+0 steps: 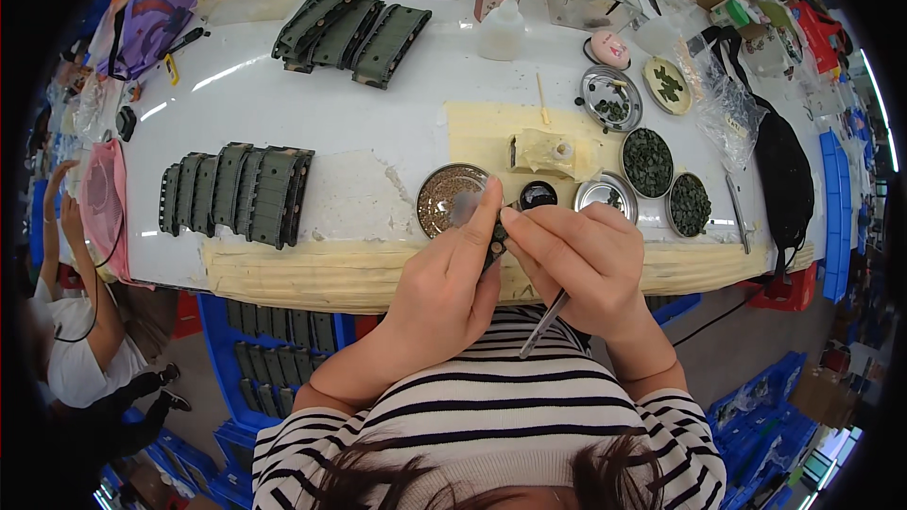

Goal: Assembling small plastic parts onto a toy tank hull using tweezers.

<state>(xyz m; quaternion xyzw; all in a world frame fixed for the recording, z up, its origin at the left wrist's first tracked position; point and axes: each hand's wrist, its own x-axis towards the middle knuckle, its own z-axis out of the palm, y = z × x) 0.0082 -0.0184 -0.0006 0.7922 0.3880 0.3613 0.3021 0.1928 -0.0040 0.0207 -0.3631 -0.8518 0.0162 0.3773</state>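
My left hand [452, 274] pinches a small dark green part [495, 244] between thumb and forefinger, just in front of a round tin of brownish bits [444, 196]. My right hand [578, 260] touches the same part with its fingertips and holds metal tweezers [543, 324] whose handle points down toward my striped shirt. A small black round piece [538, 194] sits just beyond my fingers. Both hands hover over the taped front edge of the white table [359, 146].
Stacks of dark green track-like strips lie at left [236, 192] and at the back [351, 31]. Round tins of small dark parts [647, 161] stand to the right, with a white squeeze bottle [502, 28] behind. Another person [80, 321] sits at far left. Blue crates [274, 340] are under the table.
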